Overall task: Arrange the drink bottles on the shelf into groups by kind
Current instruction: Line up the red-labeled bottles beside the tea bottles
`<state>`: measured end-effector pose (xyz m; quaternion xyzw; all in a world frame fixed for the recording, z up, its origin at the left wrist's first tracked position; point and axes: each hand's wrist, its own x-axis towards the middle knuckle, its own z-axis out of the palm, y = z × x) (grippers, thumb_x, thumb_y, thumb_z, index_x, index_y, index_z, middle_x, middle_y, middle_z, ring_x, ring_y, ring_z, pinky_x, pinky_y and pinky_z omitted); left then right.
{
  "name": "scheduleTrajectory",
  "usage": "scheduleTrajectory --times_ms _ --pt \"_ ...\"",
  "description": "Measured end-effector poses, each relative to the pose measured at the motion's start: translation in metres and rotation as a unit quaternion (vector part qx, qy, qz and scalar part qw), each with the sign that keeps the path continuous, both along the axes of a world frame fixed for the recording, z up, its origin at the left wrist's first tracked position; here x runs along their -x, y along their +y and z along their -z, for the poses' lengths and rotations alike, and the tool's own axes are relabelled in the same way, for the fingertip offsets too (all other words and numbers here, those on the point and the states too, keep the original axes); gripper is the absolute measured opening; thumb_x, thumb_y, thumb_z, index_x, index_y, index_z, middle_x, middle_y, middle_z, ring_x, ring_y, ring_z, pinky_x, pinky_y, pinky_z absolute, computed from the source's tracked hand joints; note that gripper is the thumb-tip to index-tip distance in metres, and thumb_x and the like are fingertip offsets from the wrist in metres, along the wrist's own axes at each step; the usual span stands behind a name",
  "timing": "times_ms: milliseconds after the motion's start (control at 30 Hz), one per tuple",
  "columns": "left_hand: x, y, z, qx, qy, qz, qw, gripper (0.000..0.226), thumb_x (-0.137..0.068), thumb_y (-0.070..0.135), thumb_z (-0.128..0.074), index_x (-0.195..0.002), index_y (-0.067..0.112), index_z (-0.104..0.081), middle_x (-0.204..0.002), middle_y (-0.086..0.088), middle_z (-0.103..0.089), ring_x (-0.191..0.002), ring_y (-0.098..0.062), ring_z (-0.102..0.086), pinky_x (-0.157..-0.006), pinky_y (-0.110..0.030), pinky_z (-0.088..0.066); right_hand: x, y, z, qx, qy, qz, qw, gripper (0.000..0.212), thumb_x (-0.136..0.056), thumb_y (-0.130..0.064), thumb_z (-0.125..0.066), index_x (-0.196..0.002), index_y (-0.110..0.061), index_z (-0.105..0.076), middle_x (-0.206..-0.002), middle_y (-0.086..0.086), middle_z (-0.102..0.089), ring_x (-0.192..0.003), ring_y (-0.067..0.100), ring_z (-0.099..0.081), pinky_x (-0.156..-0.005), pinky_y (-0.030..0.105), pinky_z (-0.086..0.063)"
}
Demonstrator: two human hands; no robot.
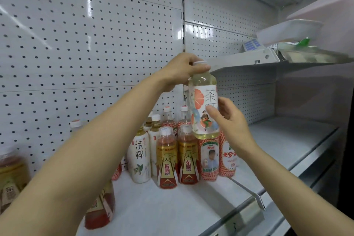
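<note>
Now, left to right, places taken from the grip on the lifted bottle:
Far left of the grip: amber and red bottles (13, 174), blurred at the frame edge, partly behind the left forearm; kind cannot be told.
Below-left of the grip: 1 white tea bottle (139, 159) stands on the shelf board (172, 207), with a similar pale bottle just behind it, which reads as a tea group started.
Below the grip: 2 gold-and-red energy drink bottles (167, 161) side by side, touching, a pair already matched.
Left hand (180, 71): fingers curled round the white cap and neck of the grapefruit tea bottle (206, 105), carrying it from the top so the label faces the wearer.
Grapefruit tea bottle: upright, clear of the board, above the standing row.
Right hand (229, 119): thumb and fingers pinch the label's right side, likely steadying it.
Just below-right of the grip: 2 red-patterned bottles (209, 159) with white labels, paired; more such stand behind.
Right of the grip: bare board, room for another group.
Up-right: upper shelf (268, 61) with clear plastic packs.
Judgement: this tea probably belongs by the white tea bottle.
</note>
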<state>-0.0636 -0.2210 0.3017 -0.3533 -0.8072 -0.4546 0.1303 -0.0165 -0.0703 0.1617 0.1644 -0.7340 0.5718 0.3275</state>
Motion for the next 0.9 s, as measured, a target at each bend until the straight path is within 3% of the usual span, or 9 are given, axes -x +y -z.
scheduleTrajectory --times_ms 167,400,500,600,700,800,900 --pt "-0.014 0.002 0.02 -0.003 -0.028 0.02 0.999 0.035 -0.095 0.028 -0.066 -0.122 0.007 -0.064 -0.112 -0.01 -0.069 -0.106 -0.027 -0.068 -0.093 -0.046 -0.057 -0.001 -0.004 0.006 0.054 -0.033 -0.034 0.997 0.066 -0.067 -0.06 -0.072 -0.122 -0.027 -0.056 -0.111 -0.007 -0.07 -0.101 0.013 -0.068 -0.089 0.044 -0.056" --pt "-0.021 -0.011 0.056 0.039 -0.051 0.015 0.998 0.034 -0.091 0.035 -0.069 -0.119 0.015 -0.066 -0.11 -0.003 -0.07 -0.106 -0.024 -0.068 -0.094 -0.047 -0.056 -0.013 -0.028 0.034 0.104 -0.08 -0.083 0.988 0.058 -0.071 -0.047 -0.075 -0.121 -0.025 -0.057 -0.102 0.0 -0.074 -0.088 0.02 -0.073 -0.077 0.041 -0.058" --pt "-0.016 -0.03 0.07 0.028 -0.076 0.023 0.996 0.04 -0.094 0.049 -0.061 -0.116 0.017 -0.068 -0.115 -0.002 -0.071 -0.109 -0.017 -0.067 -0.1 -0.04 -0.053 -0.017 -0.035 0.05 0.129 -0.09 -0.089 0.984 0.058 -0.069 -0.046 -0.077 -0.119 -0.026 -0.058 -0.102 0.0 -0.074 -0.09 0.022 -0.073 -0.077 0.044 -0.059" --pt "0.005 -0.041 0.107 -0.024 -0.073 -0.104 0.992 0.057 -0.095 0.05 -0.057 -0.138 0.012 -0.053 -0.136 -0.003 -0.058 -0.122 -0.017 -0.057 -0.106 -0.036 -0.046 -0.019 -0.038 0.064 0.162 -0.102 -0.087 0.978 0.058 -0.068 -0.043 -0.076 -0.119 -0.025 -0.057 -0.1 0.001 -0.074 -0.088 0.022 -0.073 -0.074 0.043 -0.06" --pt "0.031 -0.041 0.167 -0.032 -0.103 -0.278 0.955 0.08 -0.083 0.045 -0.073 -0.145 0.01 -0.037 -0.144 -0.01 -0.047 -0.123 -0.029 -0.055 -0.1 -0.048 -0.05 -0.023 -0.038 0.076 0.173 -0.112 -0.081 0.975 0.059 -0.067 -0.041 -0.076 -0.12 -0.023 -0.057 -0.099 0.002 -0.074 -0.085 0.021 -0.074 -0.067 0.038 -0.059" --pt "0.045 -0.037 0.212 -0.01 -0.139 -0.342 0.929 0.089 -0.073 0.038 -0.083 -0.142 0.005 -0.038 -0.14 -0.013 -0.048 -0.129 -0.032 -0.048 -0.106 -0.048 -0.044 -0.028 -0.034 0.084 0.171 -0.118 -0.093 0.974 0.054 -0.066 -0.039 -0.075 -0.115 -0.022 -0.059 -0.098 0.002 -0.074 -0.083 0.021 -0.074 -0.064 0.035 -0.058" --pt "0.053 -0.032 0.232 -0.068 -0.149 -0.352 0.921 0.099 -0.061 0.041 -0.09 -0.138 0.005 -0.04 -0.134 -0.01 -0.055 -0.125 -0.03 -0.054 -0.101 -0.047 -0.049 -0.031 -0.031 0.091 0.157 -0.124 -0.102 0.975 0.053 -0.067 -0.038 -0.075 -0.115 -0.024 -0.059 -0.097 0.002 -0.075 -0.083 0.02 -0.074 -0.067 0.036 -0.058"
